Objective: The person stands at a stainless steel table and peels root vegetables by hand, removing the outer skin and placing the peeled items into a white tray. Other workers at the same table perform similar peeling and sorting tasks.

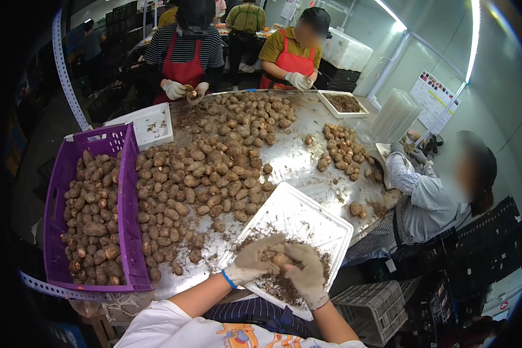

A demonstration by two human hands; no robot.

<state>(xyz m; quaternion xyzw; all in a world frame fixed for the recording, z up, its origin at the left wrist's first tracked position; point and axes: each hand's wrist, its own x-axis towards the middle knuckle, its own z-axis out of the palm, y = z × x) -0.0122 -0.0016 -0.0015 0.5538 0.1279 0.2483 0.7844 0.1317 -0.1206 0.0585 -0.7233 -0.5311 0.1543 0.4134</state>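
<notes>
Both my hands wear dirty, pale work gloves and meet over a white foam tray [300, 204]. Between them is a small brown taro corm [280, 260], partly hidden by the fingers. My left hand [254, 261], with a blue band at the wrist, holds it from the left. My right hand [306, 272] closes on it from the right; a bare fingertip shows through the glove. Dark root fibres and soil [278, 289] lie in the tray beneath. A broad heap of taro corms [209, 169] covers the metal table [298, 161] beyond my left hand.
A purple plastic crate [128, 209] full of corms stands at the left. Further white trays [150, 126] [342, 104] lie along the far edge. A smaller corm pile [343, 152] is at the right, near a seated co-worker [430, 187]. Two co-workers in red aprons stand opposite.
</notes>
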